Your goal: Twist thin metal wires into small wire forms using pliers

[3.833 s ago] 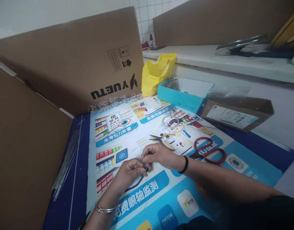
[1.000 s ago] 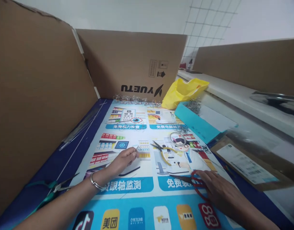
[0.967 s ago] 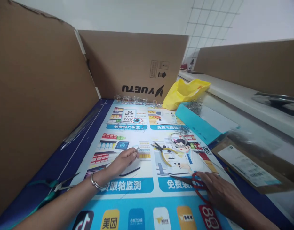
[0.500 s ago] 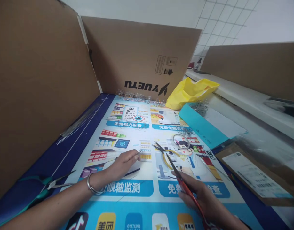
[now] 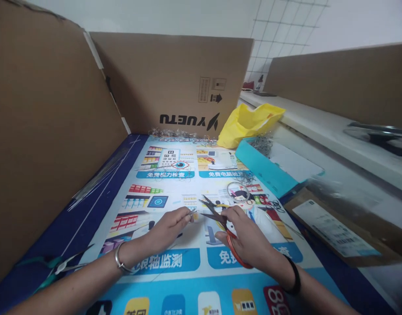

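My left hand, a silver bangle at its wrist, pinches a small piece of thin wire; its far end is too fine to follow. In my right hand is a pair of red-handled scissors, the dark pointed tip aimed left, a short gap from the wire. Just behind that tip lie yellow-handled pliers, partly covered by my right hand. A clear ring-shaped roll rests beyond them. Teal-handled pliers lie by my left forearm.
Tangled wire pieces line the foot of the cardboard panel. At right stand a yellow bag, a turquoise box with wire bits, and a labelled brown package. A printed poster covers the table.
My right hand has come up and inward, turning the red-handled scissors from pointing forward to pointing left at the wire. My left hand keeps its pinch. The whole view has shifted slightly.
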Available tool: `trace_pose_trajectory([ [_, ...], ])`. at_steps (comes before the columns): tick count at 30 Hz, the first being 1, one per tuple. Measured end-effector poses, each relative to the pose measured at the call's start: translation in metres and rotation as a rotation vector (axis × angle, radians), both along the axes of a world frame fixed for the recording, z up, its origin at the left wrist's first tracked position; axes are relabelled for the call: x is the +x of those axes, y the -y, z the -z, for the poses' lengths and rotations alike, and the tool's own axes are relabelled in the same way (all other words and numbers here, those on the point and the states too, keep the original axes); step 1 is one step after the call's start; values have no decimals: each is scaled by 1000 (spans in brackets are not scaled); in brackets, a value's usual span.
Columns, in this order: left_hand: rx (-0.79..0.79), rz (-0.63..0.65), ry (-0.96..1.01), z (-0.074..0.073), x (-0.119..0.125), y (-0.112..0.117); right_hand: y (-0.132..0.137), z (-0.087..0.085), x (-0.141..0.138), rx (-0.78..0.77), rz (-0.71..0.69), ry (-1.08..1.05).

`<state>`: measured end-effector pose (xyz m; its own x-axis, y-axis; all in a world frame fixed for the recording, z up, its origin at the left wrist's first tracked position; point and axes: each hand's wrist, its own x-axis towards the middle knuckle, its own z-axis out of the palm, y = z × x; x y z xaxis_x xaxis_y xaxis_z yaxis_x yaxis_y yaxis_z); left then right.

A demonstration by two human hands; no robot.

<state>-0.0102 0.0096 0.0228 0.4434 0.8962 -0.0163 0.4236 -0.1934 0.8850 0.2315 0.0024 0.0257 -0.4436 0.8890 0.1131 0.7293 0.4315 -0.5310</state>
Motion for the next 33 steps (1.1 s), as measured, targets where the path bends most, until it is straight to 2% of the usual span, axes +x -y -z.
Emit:
trace_pose_trajectory([
  [5, 12, 33, 37, -27, 30, -4, 3, -9, 18, 80, 46, 30],
  [9, 13, 83, 89, -36, 57, -6, 8, -13, 35, 184, 101, 45],
  [17, 35, 132, 28, -33, 105, -16, 11, -19, 72, 214, 190, 37],
  [23, -39, 183, 67, -34, 132, -26, 7, -20, 99, 263, 217, 53],
  [29, -192, 231, 216, -28, 154, -38, 1, -18, 119, 311, 231, 32],
  [33, -206, 264, 195, -26, 165, -44, -3, -16, 131, 347, 245, 47],
])
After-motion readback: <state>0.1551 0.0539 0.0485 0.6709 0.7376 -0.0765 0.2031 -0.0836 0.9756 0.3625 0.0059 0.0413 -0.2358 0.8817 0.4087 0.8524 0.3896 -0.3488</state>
